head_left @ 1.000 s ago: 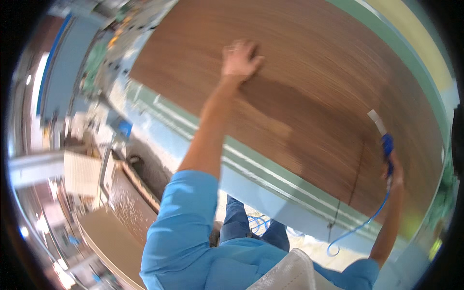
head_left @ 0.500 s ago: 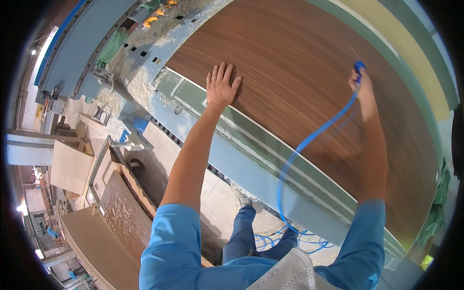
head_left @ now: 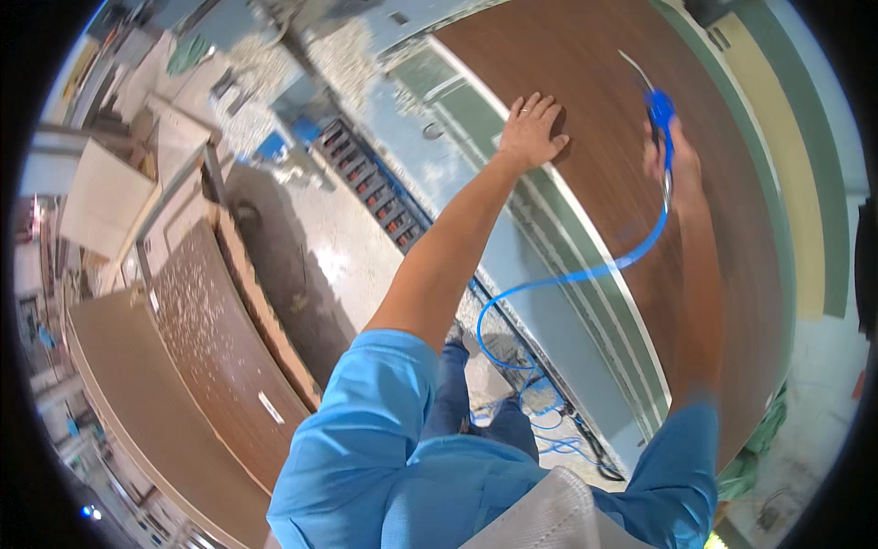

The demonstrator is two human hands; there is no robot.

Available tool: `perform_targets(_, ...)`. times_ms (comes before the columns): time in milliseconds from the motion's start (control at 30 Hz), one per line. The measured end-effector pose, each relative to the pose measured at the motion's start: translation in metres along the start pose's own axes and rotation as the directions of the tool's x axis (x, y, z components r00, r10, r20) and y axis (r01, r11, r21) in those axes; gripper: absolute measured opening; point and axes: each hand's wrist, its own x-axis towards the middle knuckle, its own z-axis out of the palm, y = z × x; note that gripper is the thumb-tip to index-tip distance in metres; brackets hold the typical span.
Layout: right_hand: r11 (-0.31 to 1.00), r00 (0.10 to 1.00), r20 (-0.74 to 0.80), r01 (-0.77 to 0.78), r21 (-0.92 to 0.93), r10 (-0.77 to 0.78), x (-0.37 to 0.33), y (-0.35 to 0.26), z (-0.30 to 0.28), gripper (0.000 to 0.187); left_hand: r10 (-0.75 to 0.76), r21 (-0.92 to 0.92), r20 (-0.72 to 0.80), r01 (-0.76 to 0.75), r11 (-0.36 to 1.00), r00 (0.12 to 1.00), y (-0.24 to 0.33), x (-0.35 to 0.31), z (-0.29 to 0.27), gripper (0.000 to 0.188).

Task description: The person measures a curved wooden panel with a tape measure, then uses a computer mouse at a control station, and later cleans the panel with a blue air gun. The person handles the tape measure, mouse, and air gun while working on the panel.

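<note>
A brown wood-grain panel [head_left: 585, 119] lies on the green-topped machine bed [head_left: 576, 274]. My left hand [head_left: 530, 134] rests on the panel's near left edge, fingers spread, with a ring on one of them. In my right hand [head_left: 681, 165] is a blue air blow gun [head_left: 660, 112], held over the panel. Its thin bent metal nozzle points away from me, up and to the left. From the gun's lower end a blue air hose [head_left: 567, 277] curves down across the panel edge to coils near my feet.
Pale chips and dust [head_left: 343, 59] cover the machine bed at the far left. Along its side runs a row of dark slots with red parts [head_left: 370, 186]. Boards, one brown panel strewn with chips [head_left: 215, 311], stand at the left. Yellow and green strips [head_left: 805, 174] border the far right.
My view has turned, so the panel sits further right and steeper. The blow gun now points up and left, raised nearer to me. My left hand stays flat at the panel's edge.
</note>
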Motion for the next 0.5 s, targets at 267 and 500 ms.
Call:
perform_targets(267, 0.930, 0.888, -0.278, -0.362, 0.067, 0.366, -0.331, 0.123, -0.016, 0.072, -0.260, -0.437, 0.074, 0.265, 0.860, 0.963, 0.037, -0.322, -0.063, 0.043)
perform_targets(500, 0.832, 0.838, -0.133, -0.480, 0.278, 0.529, -0.378, 0.193, 0.024, 0.069, -0.768, 0.469, 0.629, 0.727, 0.501, 0.124, 0.016, -0.707, -0.104, 0.043)
